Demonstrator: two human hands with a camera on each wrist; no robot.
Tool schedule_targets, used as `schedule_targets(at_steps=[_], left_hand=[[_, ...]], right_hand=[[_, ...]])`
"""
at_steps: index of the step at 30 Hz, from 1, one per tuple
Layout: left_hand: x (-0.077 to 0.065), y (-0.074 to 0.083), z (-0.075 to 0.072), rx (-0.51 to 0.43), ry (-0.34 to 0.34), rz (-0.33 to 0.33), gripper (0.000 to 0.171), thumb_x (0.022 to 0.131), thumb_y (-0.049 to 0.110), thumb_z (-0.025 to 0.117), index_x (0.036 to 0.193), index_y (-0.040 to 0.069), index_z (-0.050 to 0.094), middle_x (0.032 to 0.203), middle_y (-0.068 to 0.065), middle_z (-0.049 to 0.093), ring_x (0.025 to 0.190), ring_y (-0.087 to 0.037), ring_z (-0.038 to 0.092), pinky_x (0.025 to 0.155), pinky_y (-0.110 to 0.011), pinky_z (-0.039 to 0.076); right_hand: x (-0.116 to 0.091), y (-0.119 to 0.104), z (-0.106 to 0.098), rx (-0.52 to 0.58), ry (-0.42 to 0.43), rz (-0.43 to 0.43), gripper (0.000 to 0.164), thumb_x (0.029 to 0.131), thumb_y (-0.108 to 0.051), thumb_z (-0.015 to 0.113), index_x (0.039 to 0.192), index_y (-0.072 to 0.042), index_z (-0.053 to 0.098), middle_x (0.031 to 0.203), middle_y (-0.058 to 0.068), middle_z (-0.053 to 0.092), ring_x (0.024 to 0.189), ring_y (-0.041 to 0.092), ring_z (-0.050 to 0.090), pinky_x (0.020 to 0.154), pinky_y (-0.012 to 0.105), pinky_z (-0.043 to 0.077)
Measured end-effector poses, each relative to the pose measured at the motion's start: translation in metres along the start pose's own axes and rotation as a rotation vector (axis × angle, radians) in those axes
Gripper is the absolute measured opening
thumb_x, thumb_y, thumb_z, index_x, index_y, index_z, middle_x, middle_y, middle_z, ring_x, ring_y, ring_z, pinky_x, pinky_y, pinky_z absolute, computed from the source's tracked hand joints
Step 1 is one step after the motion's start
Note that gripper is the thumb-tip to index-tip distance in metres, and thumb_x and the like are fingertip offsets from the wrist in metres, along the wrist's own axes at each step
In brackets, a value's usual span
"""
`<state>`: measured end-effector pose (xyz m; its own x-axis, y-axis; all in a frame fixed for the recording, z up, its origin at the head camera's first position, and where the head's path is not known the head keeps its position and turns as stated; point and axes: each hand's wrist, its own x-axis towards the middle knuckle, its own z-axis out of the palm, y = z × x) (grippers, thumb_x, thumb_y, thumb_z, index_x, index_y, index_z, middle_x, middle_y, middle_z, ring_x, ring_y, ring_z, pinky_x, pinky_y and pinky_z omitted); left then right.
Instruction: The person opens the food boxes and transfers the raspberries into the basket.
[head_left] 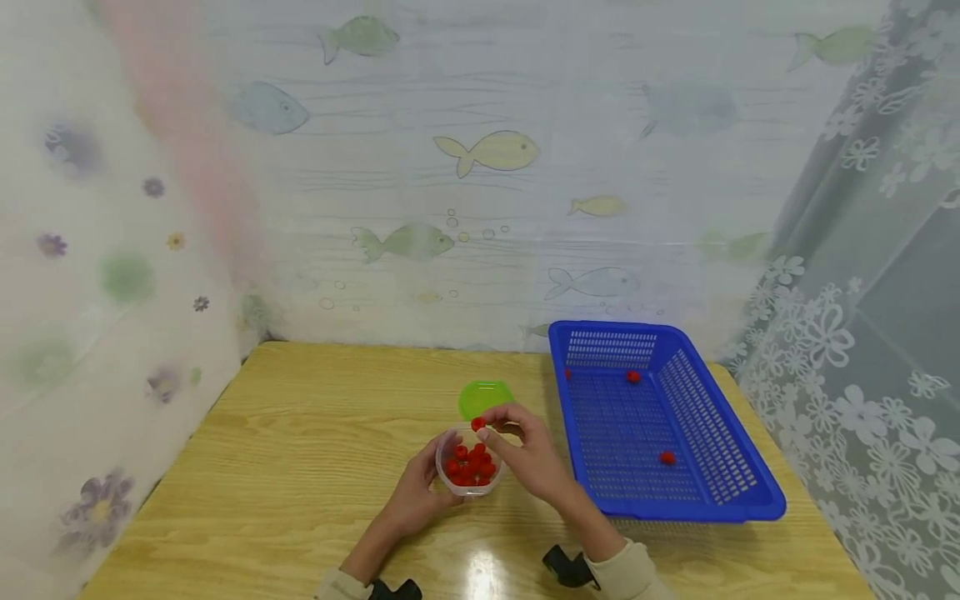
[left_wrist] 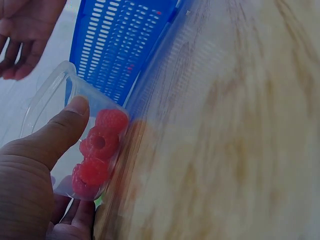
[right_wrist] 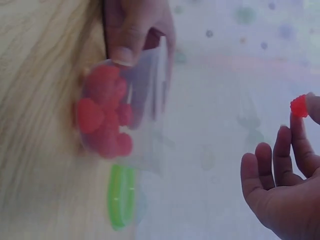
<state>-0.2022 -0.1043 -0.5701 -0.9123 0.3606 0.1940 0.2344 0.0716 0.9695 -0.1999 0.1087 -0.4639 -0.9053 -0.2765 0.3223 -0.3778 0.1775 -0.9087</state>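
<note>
A clear plastic tub (head_left: 470,491) with several raspberries (head_left: 468,468) inside stands on the table. My left hand (head_left: 417,495) grips it by the side, thumb on the near wall in the left wrist view. Over the tub's far rim, my right hand (head_left: 534,457) pinches a single raspberry (right_wrist: 299,106) between thumb and index finger; its other fingers are loosely bent in the right wrist view. Just behind the tub lies a green lid (head_left: 480,400).
A blue plastic basket (head_left: 750,505) sits on the right of the wooden table (head_left: 300,433), with a raspberry (head_left: 667,457) near its front and another raspberry (head_left: 633,377) at the back. Patterned curtains (head_left: 495,250) hang behind the table.
</note>
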Motion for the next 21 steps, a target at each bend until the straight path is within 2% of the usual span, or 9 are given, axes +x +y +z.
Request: schedule_targets(at_steps=[7, 11, 21], left_hand=[[0.001, -0.002, -0.001, 0.001, -0.003, 0.008, 0.093, 0.077, 0.002, 0.086, 0.155, 0.003, 0.036, 0.152, -0.020, 0.048, 0.144, -0.035, 0.042, 0.112, -0.015, 0.035], [0.001, -0.002, -0.001, 0.000, -0.004, 0.005, 0.094, 0.076, 0.002, 0.087, 0.156, 0.002, 0.035, 0.153, -0.020, 0.048, 0.145, -0.034, 0.041, 0.112, -0.014, 0.035], [0.000, -0.001, -0.001, -0.010, -0.006, -0.001, 0.095, 0.075, 0.000, 0.087, 0.156, 0.003, 0.036, 0.154, -0.020, 0.046, 0.147, -0.033, 0.038, 0.112, -0.013, 0.033]], right_hand=[[0.001, -0.018, -0.019, -0.040, -0.043, -0.054, 0.014, 0.098, -0.010, 0.067, 0.111, -0.004, 0.067, 0.107, 0.010, 0.068, 0.102, 0.014, 0.062, 0.096, 0.030, 0.054], [0.003, -0.023, -0.034, -0.062, -0.049, -0.052, 0.014, 0.098, -0.009, 0.067, 0.110, -0.004, 0.068, 0.105, 0.009, 0.068, 0.100, 0.013, 0.063, 0.093, 0.029, 0.056], [0.001, -0.029, -0.067, -0.017, -0.054, 0.048, 0.016, 0.099, -0.009, 0.065, 0.113, -0.001, 0.066, 0.109, 0.015, 0.065, 0.098, 0.015, 0.065, 0.085, 0.024, 0.057]])
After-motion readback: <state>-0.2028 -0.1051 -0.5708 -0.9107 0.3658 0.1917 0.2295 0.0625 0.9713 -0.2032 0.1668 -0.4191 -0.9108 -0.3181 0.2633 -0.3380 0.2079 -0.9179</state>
